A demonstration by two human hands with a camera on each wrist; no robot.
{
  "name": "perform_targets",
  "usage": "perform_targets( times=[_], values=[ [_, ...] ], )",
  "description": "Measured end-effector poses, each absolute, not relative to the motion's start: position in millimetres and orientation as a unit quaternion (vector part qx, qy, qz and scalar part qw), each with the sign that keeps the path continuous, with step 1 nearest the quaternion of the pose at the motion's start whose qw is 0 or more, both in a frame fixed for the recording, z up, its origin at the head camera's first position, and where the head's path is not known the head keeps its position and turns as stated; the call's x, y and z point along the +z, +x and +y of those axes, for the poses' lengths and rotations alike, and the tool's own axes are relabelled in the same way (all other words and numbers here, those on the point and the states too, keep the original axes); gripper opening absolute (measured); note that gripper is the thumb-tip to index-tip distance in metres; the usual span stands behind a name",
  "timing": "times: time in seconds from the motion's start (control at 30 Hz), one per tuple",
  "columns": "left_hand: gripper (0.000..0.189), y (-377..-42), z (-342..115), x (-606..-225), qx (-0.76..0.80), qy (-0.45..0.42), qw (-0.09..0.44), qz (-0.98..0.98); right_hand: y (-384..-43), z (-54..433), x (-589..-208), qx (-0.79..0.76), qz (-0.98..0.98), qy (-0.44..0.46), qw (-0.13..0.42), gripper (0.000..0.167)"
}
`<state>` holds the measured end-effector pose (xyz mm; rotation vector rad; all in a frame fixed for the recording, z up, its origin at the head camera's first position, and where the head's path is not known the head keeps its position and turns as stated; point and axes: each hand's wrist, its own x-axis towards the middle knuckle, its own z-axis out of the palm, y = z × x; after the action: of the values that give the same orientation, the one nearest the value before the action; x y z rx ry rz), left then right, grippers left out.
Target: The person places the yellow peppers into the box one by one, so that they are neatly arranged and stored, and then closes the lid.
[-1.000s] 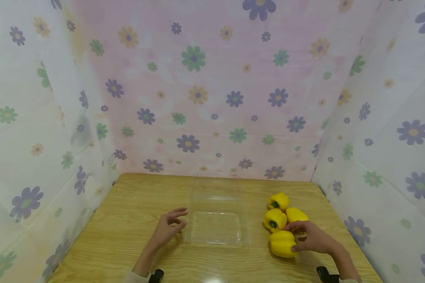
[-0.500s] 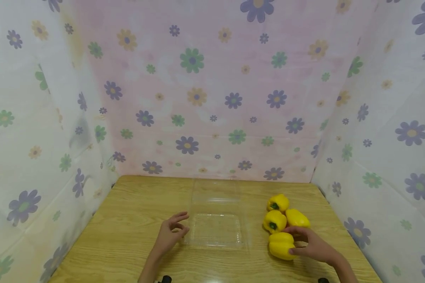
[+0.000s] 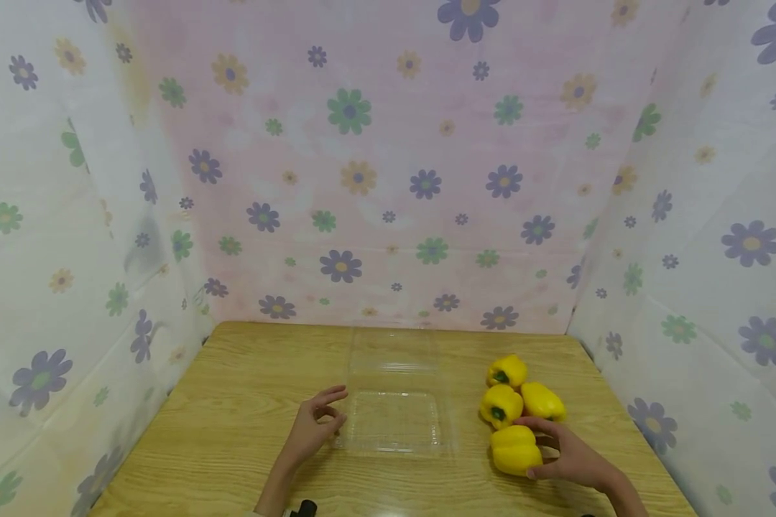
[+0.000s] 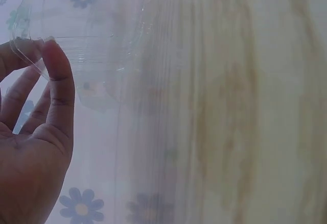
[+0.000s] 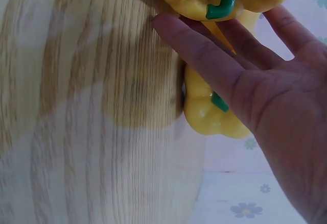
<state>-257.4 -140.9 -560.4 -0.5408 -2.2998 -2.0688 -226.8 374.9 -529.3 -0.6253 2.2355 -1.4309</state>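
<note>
From afar I see the right hand (image 3: 572, 454) with fingers around the nearest yellow pepper (image 3: 514, 451) on the table (image 3: 259, 388), but I cannot tell if it grips. The left hand (image 3: 309, 431) is relaxed, at the clear box (image 3: 394, 424)'s left edge.

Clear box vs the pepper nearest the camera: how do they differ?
Look: the box is see-through; the pepper is opaque yellow.
Size: the box is wider than the pepper.
Shape: the box is rectangular, the pepper rounded.
Shared: a hand is close to each: left hand, right hand.
</note>
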Motion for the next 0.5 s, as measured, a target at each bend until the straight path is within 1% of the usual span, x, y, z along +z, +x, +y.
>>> perform_targets(
  times=[0.23,0.5],
  values=[
    [0.047,-261.4,-140.4,-564.7,-0.669,-0.180,0.001,-0.721,-225.7,373.8,-529.9,-0.512,0.804,-0.227,0.202,0.072],
    [0.046,-262.9,-137.3,-565.4,-0.676,-0.164,-0.011,-0.718,-224.0,372.6,-529.6,-0.503,0.812,-0.230,0.185,0.069]
  ],
)
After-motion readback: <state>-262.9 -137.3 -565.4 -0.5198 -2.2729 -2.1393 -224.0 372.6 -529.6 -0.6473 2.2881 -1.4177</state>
